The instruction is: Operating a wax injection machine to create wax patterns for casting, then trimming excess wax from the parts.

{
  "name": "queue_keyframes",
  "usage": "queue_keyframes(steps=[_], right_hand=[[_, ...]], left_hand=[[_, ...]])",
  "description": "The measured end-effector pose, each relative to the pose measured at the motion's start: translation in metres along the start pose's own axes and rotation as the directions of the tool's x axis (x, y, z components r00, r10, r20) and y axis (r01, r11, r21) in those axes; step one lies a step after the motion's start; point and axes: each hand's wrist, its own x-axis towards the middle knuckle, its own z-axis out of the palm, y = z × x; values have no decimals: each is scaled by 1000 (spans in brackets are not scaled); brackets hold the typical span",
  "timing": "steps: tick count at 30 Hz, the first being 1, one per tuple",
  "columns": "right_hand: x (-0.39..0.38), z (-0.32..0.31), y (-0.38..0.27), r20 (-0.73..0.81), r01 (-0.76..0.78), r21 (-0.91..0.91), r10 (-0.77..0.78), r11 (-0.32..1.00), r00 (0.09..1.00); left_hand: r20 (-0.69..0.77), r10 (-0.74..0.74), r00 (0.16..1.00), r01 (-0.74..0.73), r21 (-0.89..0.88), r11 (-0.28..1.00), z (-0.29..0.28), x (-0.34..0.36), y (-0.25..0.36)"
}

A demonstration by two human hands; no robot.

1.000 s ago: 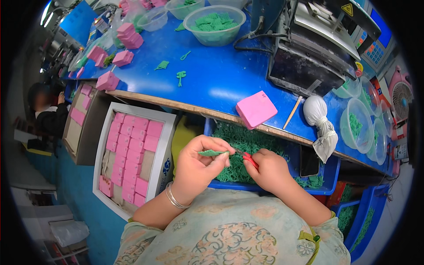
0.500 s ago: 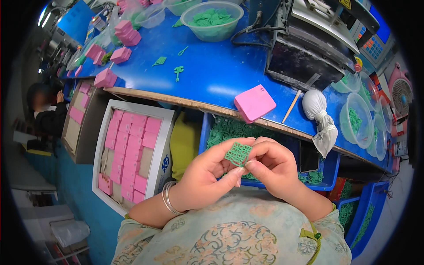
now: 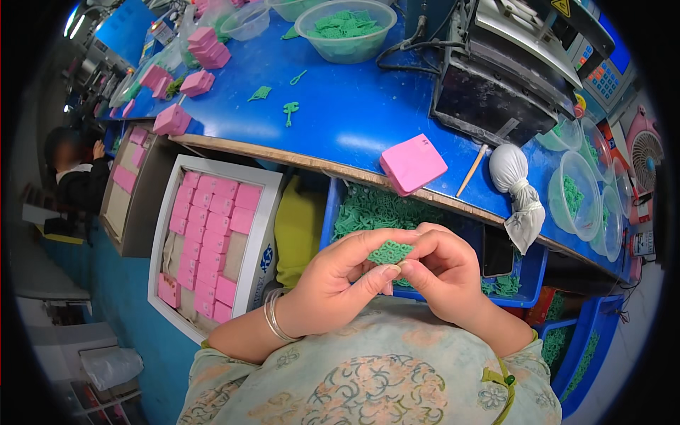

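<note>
Between my two hands I hold a small green openwork wax piece (image 3: pixel 390 251), tilted so that its lattice looks foreshortened. My left hand (image 3: pixel 347 273) is closed on its left side, thumb along the near edge. The fingers and thumb of my right hand (image 3: pixel 443 265) pinch its right side. Under my hands is a blue bin (image 3: pixel 327 230) holding many green lattice pieces (image 3: pixel 375 212). Just beyond, at the bench edge, lies a pink rubber mold block (image 3: pixel 414 164).
A wooden stick (image 3: pixel 471 171) and a tied white cloth pouch (image 3: pixel 511 177) lie by the dark press machine (image 3: pixel 496 92). Clear bowls (image 3: pixel 347 44) of green pieces stand on the blue bench (image 3: pixel 304 134). Left, a white-framed box (image 3: pixel 248 248) holds pink blocks. A person (image 3: pixel 81 177) sits far left.
The green piece has tipped from facing me to a flatter, more edge-on angle. Both hands keep hold of it in nearly the same place.
</note>
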Motion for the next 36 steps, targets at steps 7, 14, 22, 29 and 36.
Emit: queue_keyframes(steps=[7,14,22,29,36], right_hand=[[0,-6,-9,-14,-118,98,120,988,993],[2,20,-85,668,-299,581,-234,757,706],[-15,1,-78,619,-373,743,-359,556,699],[-23,-2,-89,583,-307,758,-386,576,715],[-41,8,-96,711,-540,669,-227,511,666]], left_hand=[[-121,-24,992,25,4,1000,1,5,5],[-409,319,855,-41,558,829,-83,114,20],[196,678,708,-215,975,-57,-81,184,42],[481,-132,867,-480,876,36,-22,115,19],[376,-119,919,-354,920,167,-28,92,17]])
